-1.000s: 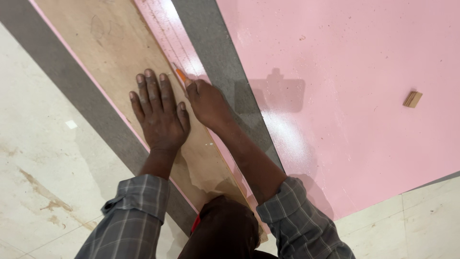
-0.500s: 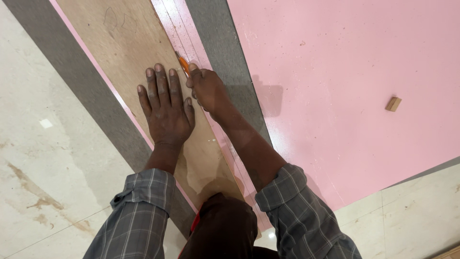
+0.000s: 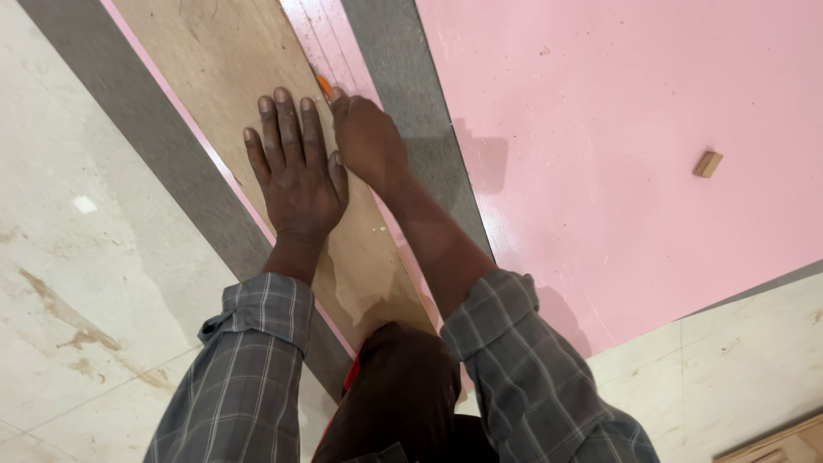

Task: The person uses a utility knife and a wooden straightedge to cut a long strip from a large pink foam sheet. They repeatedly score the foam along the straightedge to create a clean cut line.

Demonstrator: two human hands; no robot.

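Both hands work together: the left hand [image 3: 296, 167] lies flat and spread on the long tan plywood strip [image 3: 240, 77], pinning it, and should hold firm while the right hand [image 3: 367, 137], just beside, grips the orange-handled tool [image 3: 323, 85] along the strip's edge.

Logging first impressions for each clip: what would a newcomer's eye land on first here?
Two bare hands at centre: the left hand lies flat on a long plywood strip, the right hand beside it grips an orange tool at the strip's edge. Right of them spreads a big pink sheet.
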